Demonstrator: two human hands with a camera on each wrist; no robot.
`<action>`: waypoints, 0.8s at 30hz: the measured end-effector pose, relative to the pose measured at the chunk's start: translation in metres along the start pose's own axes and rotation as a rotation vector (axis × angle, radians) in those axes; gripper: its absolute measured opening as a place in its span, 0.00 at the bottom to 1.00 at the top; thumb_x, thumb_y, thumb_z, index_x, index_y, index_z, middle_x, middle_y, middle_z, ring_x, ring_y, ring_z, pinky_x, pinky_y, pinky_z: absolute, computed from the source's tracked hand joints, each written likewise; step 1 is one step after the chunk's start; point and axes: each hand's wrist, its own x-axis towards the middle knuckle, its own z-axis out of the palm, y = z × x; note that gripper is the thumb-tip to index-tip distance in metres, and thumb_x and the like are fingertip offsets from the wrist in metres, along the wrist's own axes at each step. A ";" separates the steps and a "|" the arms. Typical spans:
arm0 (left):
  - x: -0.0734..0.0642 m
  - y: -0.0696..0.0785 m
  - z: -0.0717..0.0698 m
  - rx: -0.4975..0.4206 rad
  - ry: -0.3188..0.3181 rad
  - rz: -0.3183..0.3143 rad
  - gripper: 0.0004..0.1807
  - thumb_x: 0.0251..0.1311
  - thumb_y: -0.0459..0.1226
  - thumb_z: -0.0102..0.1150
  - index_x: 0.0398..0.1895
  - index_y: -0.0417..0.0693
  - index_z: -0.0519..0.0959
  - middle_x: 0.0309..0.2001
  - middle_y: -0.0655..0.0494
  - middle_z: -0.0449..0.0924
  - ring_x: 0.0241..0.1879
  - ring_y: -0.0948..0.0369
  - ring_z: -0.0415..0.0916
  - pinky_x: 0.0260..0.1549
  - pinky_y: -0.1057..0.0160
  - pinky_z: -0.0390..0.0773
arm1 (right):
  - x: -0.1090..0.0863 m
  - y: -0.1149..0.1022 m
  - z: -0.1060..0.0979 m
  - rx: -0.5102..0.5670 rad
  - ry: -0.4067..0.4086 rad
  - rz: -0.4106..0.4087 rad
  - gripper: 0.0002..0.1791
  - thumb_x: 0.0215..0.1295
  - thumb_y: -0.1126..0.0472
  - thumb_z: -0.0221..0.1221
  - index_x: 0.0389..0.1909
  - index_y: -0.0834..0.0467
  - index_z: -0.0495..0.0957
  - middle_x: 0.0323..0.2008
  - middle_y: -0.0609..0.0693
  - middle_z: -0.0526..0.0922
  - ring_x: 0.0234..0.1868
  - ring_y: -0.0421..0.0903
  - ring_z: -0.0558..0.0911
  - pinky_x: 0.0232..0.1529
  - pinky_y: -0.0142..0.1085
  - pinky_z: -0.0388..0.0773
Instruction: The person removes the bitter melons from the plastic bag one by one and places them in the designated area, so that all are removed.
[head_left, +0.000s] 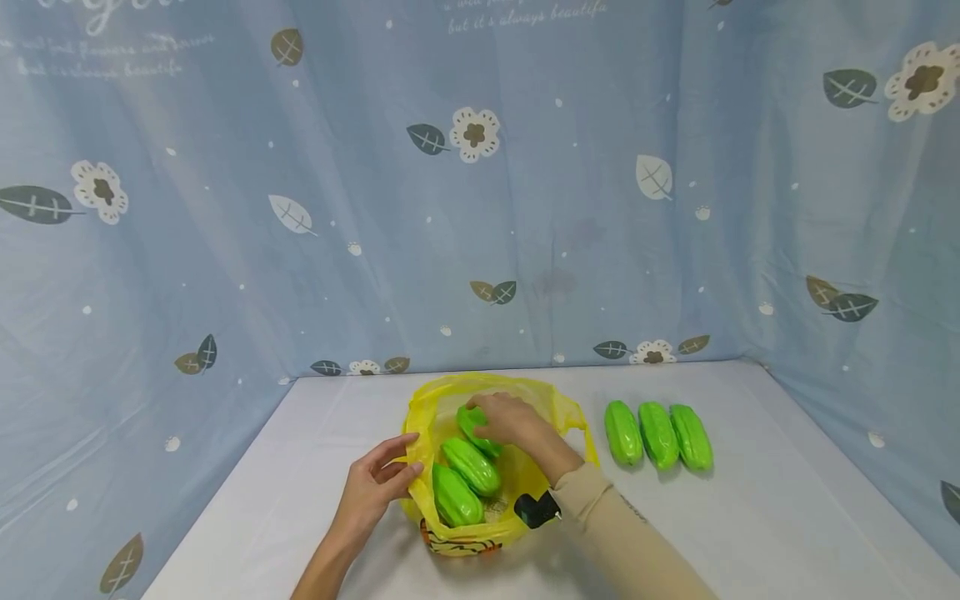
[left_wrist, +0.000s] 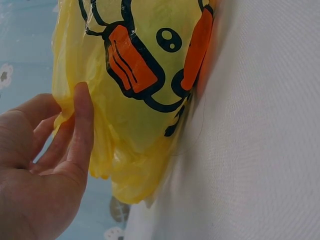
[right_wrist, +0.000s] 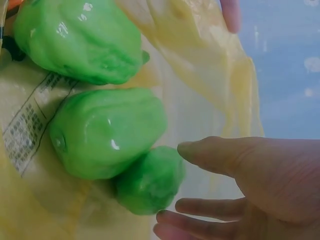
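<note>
A yellow plastic bag (head_left: 525, 525) with a cartoon print lies on the white table, its mouth towards me. Its left rim is pinched between the thumb and fingers of my left hand (head_left: 372, 482), also seen in the left wrist view. Inside lie three glossy green ribbed fruits: a near one (head_left: 456, 497), a middle one (head_left: 471, 467) and a far one (head_left: 477, 431). My right hand (head_left: 513, 421) reaches into the bag at the far fruit. In the right wrist view its thumb and extended fingers lie apart at that fruit's end; whether they touch it is unclear.
To the right of the bag, three more green fruits (head_left: 658, 435) lie side by side on the white table (head_left: 750, 533). A blue curtain (head_left: 570, 208) printed with leaves and flowers encloses the back and sides.
</note>
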 end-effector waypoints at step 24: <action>-0.001 0.000 0.000 -0.002 -0.013 0.021 0.25 0.59 0.39 0.67 0.61 0.51 0.75 0.57 0.44 0.77 0.42 0.60 0.81 0.33 0.62 0.86 | 0.004 -0.004 0.010 -0.058 0.025 -0.004 0.22 0.67 0.57 0.61 0.61 0.51 0.75 0.58 0.50 0.80 0.62 0.53 0.75 0.62 0.48 0.73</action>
